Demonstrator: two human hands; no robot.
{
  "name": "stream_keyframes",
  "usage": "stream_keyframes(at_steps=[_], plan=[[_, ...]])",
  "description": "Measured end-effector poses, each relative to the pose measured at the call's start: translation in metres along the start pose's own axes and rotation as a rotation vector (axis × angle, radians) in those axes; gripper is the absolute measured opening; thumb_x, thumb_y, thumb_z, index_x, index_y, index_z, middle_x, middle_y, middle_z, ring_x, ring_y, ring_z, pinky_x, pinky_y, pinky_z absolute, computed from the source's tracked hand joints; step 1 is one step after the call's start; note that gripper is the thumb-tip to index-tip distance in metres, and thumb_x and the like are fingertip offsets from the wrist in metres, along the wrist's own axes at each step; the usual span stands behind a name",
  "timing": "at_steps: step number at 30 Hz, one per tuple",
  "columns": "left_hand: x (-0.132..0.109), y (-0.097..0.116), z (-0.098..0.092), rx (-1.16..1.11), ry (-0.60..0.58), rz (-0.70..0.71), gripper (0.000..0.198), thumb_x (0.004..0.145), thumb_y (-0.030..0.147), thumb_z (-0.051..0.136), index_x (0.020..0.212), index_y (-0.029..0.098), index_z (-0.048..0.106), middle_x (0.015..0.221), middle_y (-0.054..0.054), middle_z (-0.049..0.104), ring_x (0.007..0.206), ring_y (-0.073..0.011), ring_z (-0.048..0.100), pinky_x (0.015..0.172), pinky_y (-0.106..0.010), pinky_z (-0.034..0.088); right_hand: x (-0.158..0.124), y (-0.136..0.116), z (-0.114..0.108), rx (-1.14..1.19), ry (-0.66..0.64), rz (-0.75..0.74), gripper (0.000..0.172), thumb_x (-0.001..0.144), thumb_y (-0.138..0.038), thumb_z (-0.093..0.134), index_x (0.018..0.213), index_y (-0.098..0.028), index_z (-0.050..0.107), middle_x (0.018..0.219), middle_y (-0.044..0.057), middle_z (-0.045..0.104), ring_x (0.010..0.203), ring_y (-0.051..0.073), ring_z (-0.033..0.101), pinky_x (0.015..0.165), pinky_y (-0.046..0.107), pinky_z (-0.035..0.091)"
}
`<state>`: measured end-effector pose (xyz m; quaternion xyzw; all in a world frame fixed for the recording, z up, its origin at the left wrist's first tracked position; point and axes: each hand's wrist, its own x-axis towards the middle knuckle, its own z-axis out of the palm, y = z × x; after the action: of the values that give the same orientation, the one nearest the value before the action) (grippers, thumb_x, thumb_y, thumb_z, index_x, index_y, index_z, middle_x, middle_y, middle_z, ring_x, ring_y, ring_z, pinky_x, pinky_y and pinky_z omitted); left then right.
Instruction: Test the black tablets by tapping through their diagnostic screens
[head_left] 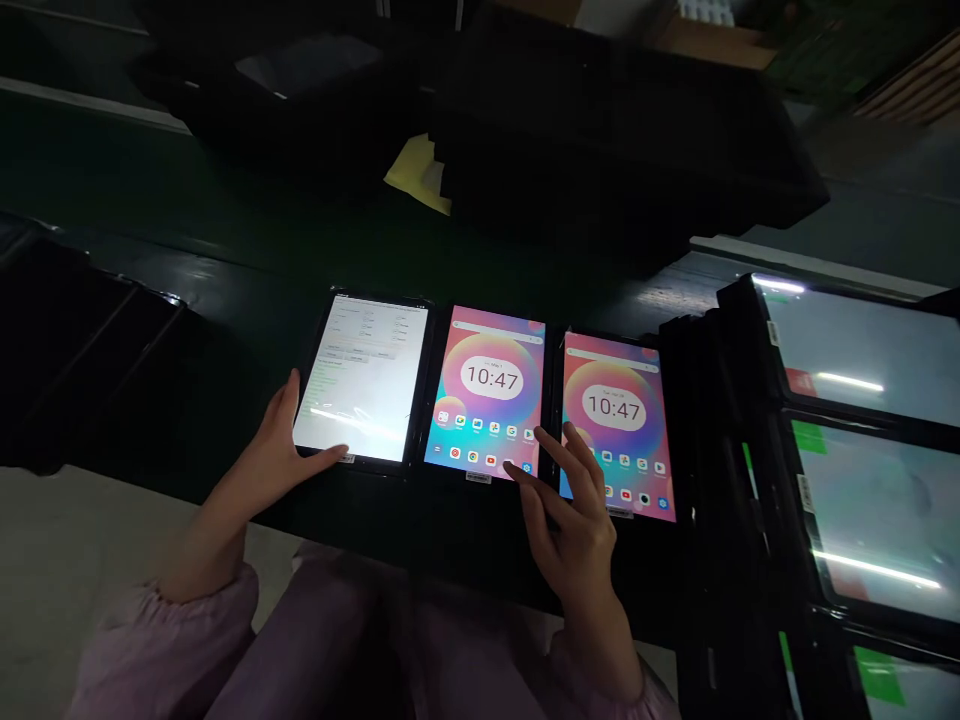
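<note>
Pale pink sleeves [161, 640], gathered at your wrists, filled the bottom of the frame, with darker mauve clothing between them. Your left hand [259, 455] lay open, its fingers [319, 458] touching the lower left part of the lit tablet [362, 380] at centre left, whose white screen showed rows of small text. It rested there without closing on anything. Your right hand [570, 510] was open too, its fingers spread wide over the gap between the middle tablet [484, 395] and the right tablet [615, 420]; you could not tell whether they touched either screen. Both of those showed a colourful home screen with the clock at 10:47. All three tablets lay side by side, just apart, on the dark bench [225, 230], with a small label [478, 478] at the middle tablet's lower edge. Along the right edge of the frame, black-framed tablets [870, 510] sat unlit, some bearing green tags [810, 437]. At upper centre, a yellow sheet [418, 175] lay beside dark stacks [600, 130].
</note>
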<state>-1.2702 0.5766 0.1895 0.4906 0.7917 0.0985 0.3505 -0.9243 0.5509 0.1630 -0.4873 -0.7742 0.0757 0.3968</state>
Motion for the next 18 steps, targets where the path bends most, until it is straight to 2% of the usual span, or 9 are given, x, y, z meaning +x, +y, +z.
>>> stream_keyframes(at_steps=[3, 6, 11, 14, 18], plan=[[0.001, 0.009, 0.006, -0.036, 0.12, -0.048, 0.13, 0.075, 0.068, 0.077, 0.171, 0.02, 0.003, 0.175, -0.02, 0.012, 0.158, -0.0459, 0.02, 0.121, -0.064, 0.034, -0.003, 0.004, -0.003, -0.012, -0.011, 0.006, 0.025, 0.098, -0.01, 0.06, 0.112, -0.022, 0.077, 0.143, 0.011, 0.062, 0.149, 0.036, 0.044, 0.108, 0.06, 0.054], [0.005, 0.008, 0.007, -0.108, 0.189, 0.026, 0.119, 0.08, 0.066, 0.074, 0.171, 0.023, 0.01, 0.174, -0.017, 0.021, 0.158, -0.0423, 0.023, 0.123, -0.061, 0.032, -0.001, 0.0, 0.0, -0.032, -0.068, -0.023, 0.024, 0.1, -0.013, 0.059, 0.115, -0.021, 0.076, 0.145, 0.013, 0.06, 0.152, 0.037, 0.039, 0.107, 0.06, 0.055], [0.013, -0.009, 0.004, -0.243, 0.172, 0.063, 0.102, 0.083, 0.066, 0.071, 0.167, 0.027, 0.029, 0.173, -0.013, 0.027, 0.158, -0.0417, 0.025, 0.124, -0.061, 0.03, 0.011, -0.025, 0.019, -0.061, -0.135, -0.038, 0.026, 0.1, -0.015, 0.061, 0.122, -0.02, 0.073, 0.149, 0.013, 0.056, 0.156, 0.039, 0.029, 0.111, 0.064, 0.053], [0.016, -0.016, 0.004, -0.366, 0.175, 0.091, 0.093, 0.084, 0.06, 0.073, 0.164, 0.026, 0.039, 0.17, -0.012, 0.035, 0.157, -0.0387, 0.029, 0.126, -0.057, 0.03, 0.017, -0.036, 0.03, -0.04, -0.178, -0.043, 0.027, 0.101, -0.017, 0.06, 0.124, -0.021, 0.073, 0.153, 0.012, 0.054, 0.158, 0.04, 0.025, 0.107, 0.058, 0.058], [0.015, -0.02, 0.003, -0.62, 0.123, 0.065, 0.086, 0.082, 0.048, 0.077, 0.159, 0.028, 0.046, 0.161, -0.008, 0.05, 0.149, -0.0367, 0.044, 0.121, -0.049, 0.043, 0.02, -0.04, 0.035, -0.033, -0.232, -0.039, 0.028, 0.101, -0.018, 0.059, 0.124, -0.022, 0.074, 0.156, 0.011, 0.052, 0.159, 0.042, 0.019, 0.102, 0.055, 0.061]])
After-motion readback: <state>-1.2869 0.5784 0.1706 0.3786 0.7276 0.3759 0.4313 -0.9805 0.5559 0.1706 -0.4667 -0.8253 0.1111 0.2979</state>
